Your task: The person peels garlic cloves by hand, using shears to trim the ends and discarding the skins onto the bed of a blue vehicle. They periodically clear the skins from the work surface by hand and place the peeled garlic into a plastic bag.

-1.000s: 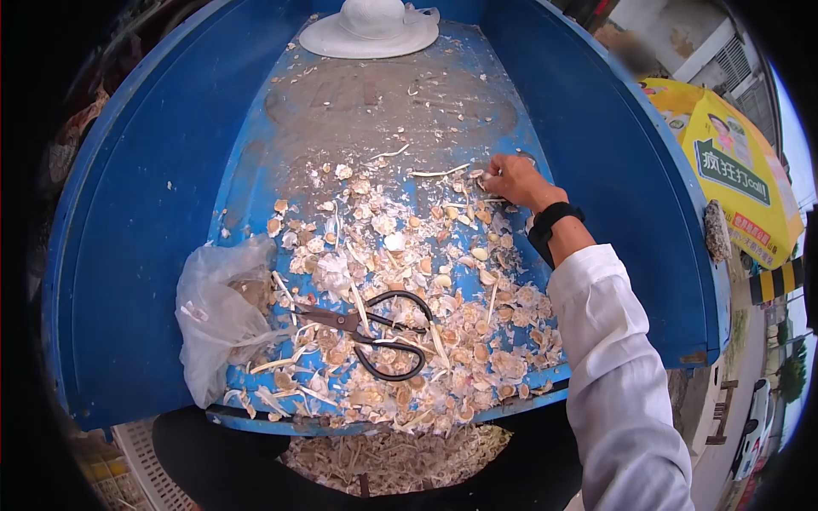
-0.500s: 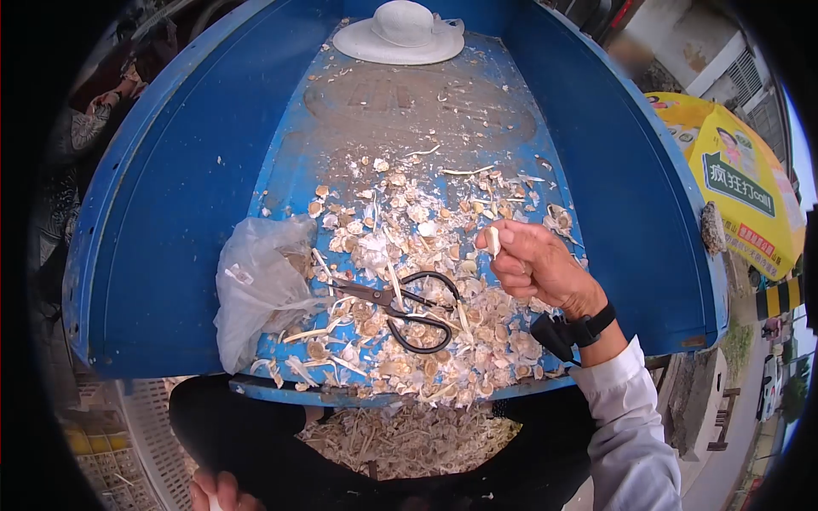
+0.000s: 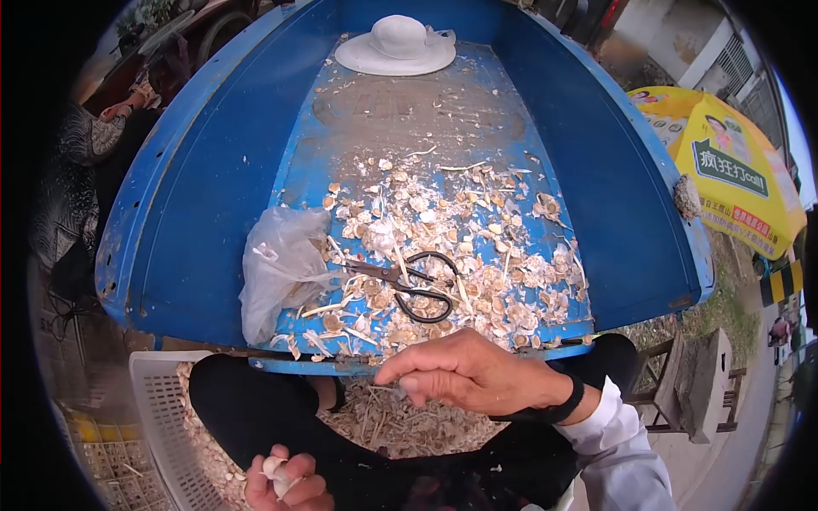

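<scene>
My left hand [image 3: 302,492], low in the view, has its fingers wrapped round a whitish garlic bulb [image 3: 279,475]. Over the tray's front edge, my right hand [image 3: 477,375] reaches leftward with thumb and forefinger close together. What it holds, if anything, is hidden. Beyond it, black-handled scissors [image 3: 388,273] lie on a scatter of garlic skins and root ends [image 3: 503,298]. A crumpled clear plastic bag [image 3: 281,268] rests left of the scissors.
High blue side walls [image 3: 204,204] flank the blue cart bed [image 3: 302,179]. A white brimmed hat [image 3: 396,51] sits at its far end. Beside my leg stands a white crate [image 3: 158,400] with garlic. Another person's patterned sleeve [image 3: 72,183] is at left; a yellow umbrella [image 3: 724,162] at right.
My right hand has moved down and left from above the skins; the white clove in its fingers no longer shows. My left hand has risen into view with the bulb. The camera tilted down.
</scene>
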